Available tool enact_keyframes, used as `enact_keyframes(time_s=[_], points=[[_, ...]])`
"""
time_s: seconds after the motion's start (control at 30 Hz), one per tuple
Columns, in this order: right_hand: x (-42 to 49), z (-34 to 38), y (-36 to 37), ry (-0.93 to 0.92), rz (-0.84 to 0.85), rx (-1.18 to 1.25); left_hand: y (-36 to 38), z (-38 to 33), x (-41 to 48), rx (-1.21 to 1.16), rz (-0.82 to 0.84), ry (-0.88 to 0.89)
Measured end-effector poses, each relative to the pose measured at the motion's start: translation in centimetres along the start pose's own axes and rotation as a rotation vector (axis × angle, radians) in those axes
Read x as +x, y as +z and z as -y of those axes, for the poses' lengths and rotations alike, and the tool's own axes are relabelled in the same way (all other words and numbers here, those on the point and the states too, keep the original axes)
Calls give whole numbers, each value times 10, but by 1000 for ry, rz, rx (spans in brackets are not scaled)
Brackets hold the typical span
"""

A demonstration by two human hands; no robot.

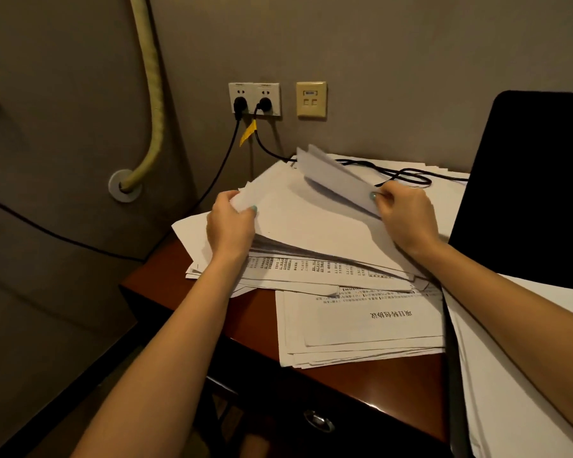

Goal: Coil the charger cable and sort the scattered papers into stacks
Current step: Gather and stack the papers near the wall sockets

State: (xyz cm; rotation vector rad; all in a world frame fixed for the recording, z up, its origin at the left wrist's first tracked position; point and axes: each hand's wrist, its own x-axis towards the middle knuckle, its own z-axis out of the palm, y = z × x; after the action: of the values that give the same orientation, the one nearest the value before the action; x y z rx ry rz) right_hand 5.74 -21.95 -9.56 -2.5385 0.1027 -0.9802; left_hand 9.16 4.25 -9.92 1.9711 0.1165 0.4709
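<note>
Papers (311,223) lie between left grip (232,226) and right grip (406,214), seemingly pinched by both.

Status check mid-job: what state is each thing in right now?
left hand: grips the paper bundle's left edge.
right hand: pinches a raised sheet.
paper bundle: partly lifted, fanned.
titled stack: flat on the desk, untidy.
charger cable: uncoiled, seemingly plugged into the wall socket.

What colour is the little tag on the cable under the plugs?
Yellow. The head view shows the tag on the black cable below the wall sockets.
</note>
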Motion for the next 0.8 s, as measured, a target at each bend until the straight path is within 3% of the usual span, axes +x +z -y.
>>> enact_keyframes(time_s=[0.1,0.2,0.3,0.4,0.47,0.6,0.67,0.8], points=[[1,0,-2,-3,-68,80,-22,3,-7,-149,-129,-67],[-3,12,-4,-129,-60,127,-51,16,-13,-74,-128,-79],[-14,37,-9,-357,45,171,-87,22,-17,-98,82,-194],[-27,60,-7,-562,195,114,-122,10,-20,-120,497,-387],[-35,72,-6,-652,255,76,-133,1,-19,-121,636,-426],[-49,91,-8,-769,326,78,-122,-13,-11,36,582,-397],[-57,100,-6,-740,376,147,-109,-16,-12,116,597,-389],[-68,116,-4,-669,492,240,-92,-12,-18,53,555,-432]])
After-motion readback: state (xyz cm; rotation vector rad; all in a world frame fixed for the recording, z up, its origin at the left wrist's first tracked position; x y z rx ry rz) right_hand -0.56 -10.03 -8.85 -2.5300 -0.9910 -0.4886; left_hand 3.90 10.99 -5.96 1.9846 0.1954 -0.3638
